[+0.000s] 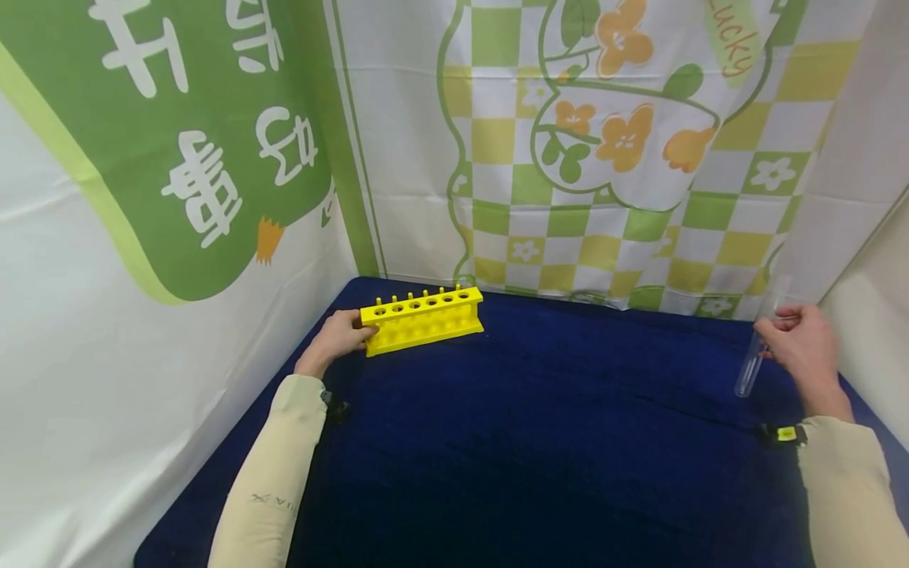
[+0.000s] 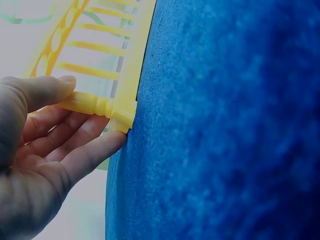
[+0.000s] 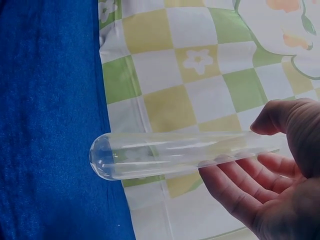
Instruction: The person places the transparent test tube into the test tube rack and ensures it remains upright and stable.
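Observation:
A yellow test tube rack [image 1: 424,319] stands at the back left of the dark blue cloth, its row of round holes facing up and short pegs along its far side. My left hand [image 1: 338,334] grips the rack's left end; in the left wrist view the thumb and fingers [image 2: 85,152] are round its end post. Over at the right, my right hand [image 1: 802,339] pinches a clear test tube [image 3: 160,155] between thumb and fingers. The tube tilts in the head view, rounded end down. Whether that end touches the cloth, I cannot tell.
The dark blue cloth [image 1: 554,442] covers the table. A white curtain [image 1: 398,158] with a green and yellow check print hangs along the back edge. Another white and green curtain [image 1: 213,339] closes the left side, close to my left arm.

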Available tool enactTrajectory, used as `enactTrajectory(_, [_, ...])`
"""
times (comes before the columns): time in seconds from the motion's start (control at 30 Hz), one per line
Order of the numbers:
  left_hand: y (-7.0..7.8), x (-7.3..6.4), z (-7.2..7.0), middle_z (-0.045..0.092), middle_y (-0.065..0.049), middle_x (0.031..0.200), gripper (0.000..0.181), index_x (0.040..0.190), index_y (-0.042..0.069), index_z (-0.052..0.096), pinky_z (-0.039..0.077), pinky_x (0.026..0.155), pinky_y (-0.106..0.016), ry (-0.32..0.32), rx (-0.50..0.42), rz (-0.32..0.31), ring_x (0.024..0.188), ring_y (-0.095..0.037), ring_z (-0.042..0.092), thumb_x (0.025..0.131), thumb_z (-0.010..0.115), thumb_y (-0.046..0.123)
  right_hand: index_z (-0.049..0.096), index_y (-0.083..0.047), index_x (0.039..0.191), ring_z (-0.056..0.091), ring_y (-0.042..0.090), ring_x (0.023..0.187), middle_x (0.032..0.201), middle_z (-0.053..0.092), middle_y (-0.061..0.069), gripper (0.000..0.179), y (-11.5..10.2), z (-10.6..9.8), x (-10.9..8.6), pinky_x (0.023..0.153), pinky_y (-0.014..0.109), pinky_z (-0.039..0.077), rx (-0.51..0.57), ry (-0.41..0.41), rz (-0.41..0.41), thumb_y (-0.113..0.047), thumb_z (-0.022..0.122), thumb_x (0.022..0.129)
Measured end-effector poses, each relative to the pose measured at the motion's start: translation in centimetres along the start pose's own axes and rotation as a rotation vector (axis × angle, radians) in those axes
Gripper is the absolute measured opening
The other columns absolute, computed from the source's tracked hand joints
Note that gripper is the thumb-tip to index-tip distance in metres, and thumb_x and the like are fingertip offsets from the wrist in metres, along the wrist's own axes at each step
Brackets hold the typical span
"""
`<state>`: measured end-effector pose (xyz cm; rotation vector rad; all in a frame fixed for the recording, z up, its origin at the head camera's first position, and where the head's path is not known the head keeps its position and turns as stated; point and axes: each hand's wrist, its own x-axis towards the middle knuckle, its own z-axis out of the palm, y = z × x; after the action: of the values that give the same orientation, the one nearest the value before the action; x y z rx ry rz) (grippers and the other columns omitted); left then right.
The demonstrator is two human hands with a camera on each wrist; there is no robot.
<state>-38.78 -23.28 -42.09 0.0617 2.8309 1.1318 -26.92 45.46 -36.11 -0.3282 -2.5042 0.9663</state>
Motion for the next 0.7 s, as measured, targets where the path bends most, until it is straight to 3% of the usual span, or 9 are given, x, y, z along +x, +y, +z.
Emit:
enactTrajectory(0.33, [0.24, 0.06, 0.22, 0.067, -0.014, 0.112, 0.040, 0.130, 0.005, 0.055, 0.052, 0.076, -0.026, 0.005, -0.009, 0.010, 0.087, -0.022, 0.061, 0.098, 0.060, 0.029, 0.040, 0.011, 0.130, 0.055, -0.003, 0.045, 0.109, 0.055, 0.029, 0.053, 0.11, 0.07, -0.01, 0.045, 0.023, 0.051, 0.029, 0.015, -0.009, -0.024, 0.051, 0.092])
enactTrajectory(0.7, [0.30, -0.07, 0.38, 0.066, -0.014, 0.112, 0.042, 0.130, 0.004, 0.055, 0.051, 0.076, -0.025, -0.002, 0.002, 0.015, 0.087, -0.021, 0.061, 0.098, 0.060, 0.031, 0.041, 0.011, 0.131, 0.052, -0.007, 0.043, 0.116, 0.054, 0.033, 0.054, -0.30, -0.06, -0.10, 0.044, 0.021, 0.048, -0.012, 0.023, -0.010, -0.025, 0.050, 0.092])
